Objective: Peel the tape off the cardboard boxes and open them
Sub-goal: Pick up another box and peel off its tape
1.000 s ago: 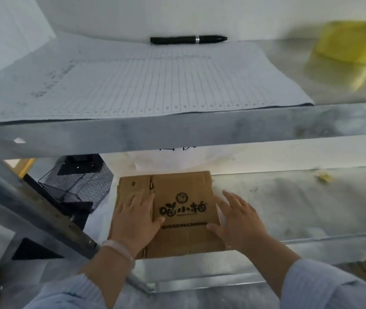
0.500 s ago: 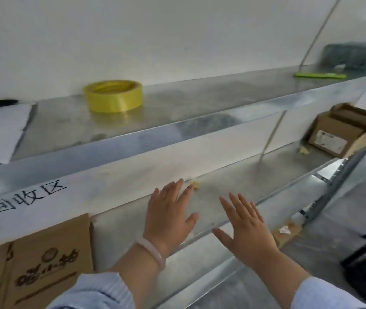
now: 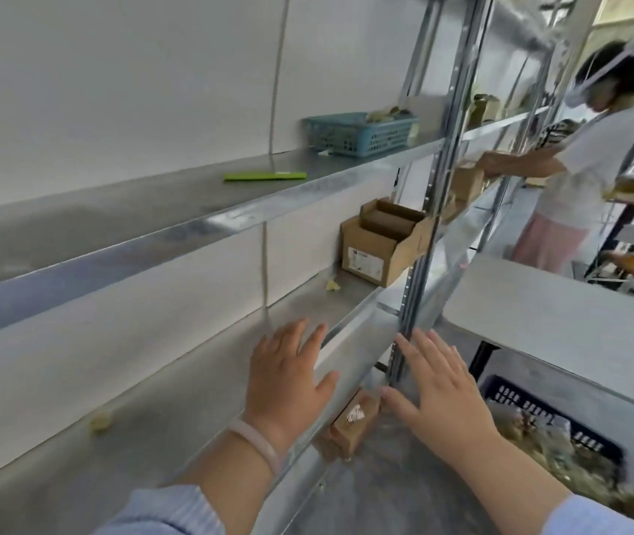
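Your left hand (image 3: pixel 288 384) and right hand (image 3: pixel 438 395), lower centre: fingers spread flat, holding nothing. The open cardboard box (image 3: pixel 377 249), centre right on the shelf (image 3: pixel 176 411), looks done. The small box (image 3: pixel 354 422) below your hands appears closed, so peeling and opening remain.

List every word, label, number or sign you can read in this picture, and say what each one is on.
Nothing in this picture can be read as text.
Label on the side of the open cardboard box: print too blurred to read.
White mark on the small cardboard box lower down: too blurred to read.
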The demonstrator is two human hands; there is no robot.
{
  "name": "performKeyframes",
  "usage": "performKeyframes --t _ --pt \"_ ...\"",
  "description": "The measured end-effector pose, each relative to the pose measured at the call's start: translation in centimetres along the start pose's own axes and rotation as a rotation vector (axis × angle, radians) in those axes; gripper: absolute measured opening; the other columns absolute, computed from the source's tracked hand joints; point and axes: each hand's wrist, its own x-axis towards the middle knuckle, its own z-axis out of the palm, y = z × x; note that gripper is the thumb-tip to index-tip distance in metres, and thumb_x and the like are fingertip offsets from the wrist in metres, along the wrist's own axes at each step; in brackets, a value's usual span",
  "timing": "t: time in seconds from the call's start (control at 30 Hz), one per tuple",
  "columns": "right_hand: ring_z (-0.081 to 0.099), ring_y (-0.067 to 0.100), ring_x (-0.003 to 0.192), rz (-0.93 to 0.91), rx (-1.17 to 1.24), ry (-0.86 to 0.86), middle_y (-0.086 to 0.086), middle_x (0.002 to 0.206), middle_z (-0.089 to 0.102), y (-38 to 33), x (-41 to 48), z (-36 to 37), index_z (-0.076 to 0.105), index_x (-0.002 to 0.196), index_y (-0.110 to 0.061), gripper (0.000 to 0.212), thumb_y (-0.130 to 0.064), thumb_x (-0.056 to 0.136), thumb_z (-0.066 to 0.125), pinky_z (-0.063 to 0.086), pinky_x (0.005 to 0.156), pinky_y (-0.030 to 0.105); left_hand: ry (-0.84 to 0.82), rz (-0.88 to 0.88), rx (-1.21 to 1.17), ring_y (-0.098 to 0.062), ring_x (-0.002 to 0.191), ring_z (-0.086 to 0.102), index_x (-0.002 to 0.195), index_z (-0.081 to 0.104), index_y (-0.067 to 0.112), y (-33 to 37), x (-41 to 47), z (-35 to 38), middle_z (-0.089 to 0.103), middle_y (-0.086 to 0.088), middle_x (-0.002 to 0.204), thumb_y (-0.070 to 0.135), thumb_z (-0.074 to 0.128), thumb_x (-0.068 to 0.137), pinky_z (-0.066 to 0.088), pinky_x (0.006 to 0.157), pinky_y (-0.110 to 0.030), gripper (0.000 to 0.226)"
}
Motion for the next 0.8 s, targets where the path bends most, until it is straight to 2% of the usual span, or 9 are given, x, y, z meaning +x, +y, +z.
performKeyframes --t 0.2,0.37,0.6,0.8 --pt "-0.017 0.007 0.147 0.087 0.037 -0.028 -0.011 0.163 -0.009 6.3 4.9 1.9 -0.007 0.153 -0.039 0.080 -0.074 0.086 0.020 -0.012 0.119 0.033 -0.038 0.038 -0.047 -0.023 0.126 0.049 0.139 0.044 0.028 2.6 7.3 6.3 0.050 -0.002 0.139 0.060 0.043 0.080 0.044 0.102 -0.045 0.066" --pt "-0.020 0.004 0.144 0.131 0.054 -0.047 -0.011 0.162 -0.013 10.1 11.9 3.5 -0.008 0.153 -0.039 0.077 -0.067 0.094 0.031 -0.012 0.118 0.032 -0.104 0.028 -0.056 -0.023 0.131 0.045 0.143 0.040 0.031 1.6 14.4 11.8 0.046 -0.001 0.144 0.063 0.038 0.082 0.040 0.106 -0.045 0.068" --pt "-0.014 0.008 0.148 0.157 0.096 -0.084 -0.013 0.162 -0.010 13.6 22.2 5.1 -0.008 0.152 -0.040 0.077 -0.065 0.093 0.035 -0.009 0.117 0.029 -0.189 -0.017 -0.096 -0.019 0.137 0.037 0.146 0.034 0.034 -0.6 23.7 17.9 0.040 0.001 0.148 0.066 0.031 0.081 0.036 0.109 -0.041 0.072" --pt "-0.013 0.006 0.148 0.183 0.180 -0.211 -0.019 0.159 -0.015 16.1 28.6 7.0 -0.010 0.152 -0.038 0.079 -0.062 0.095 0.038 -0.007 0.116 0.029 -0.256 -0.035 -0.111 -0.011 0.145 0.012 0.150 0.009 0.041 -0.5 28.4 21.3 0.015 0.009 0.158 0.071 0.015 0.079 0.020 0.117 -0.035 0.078"
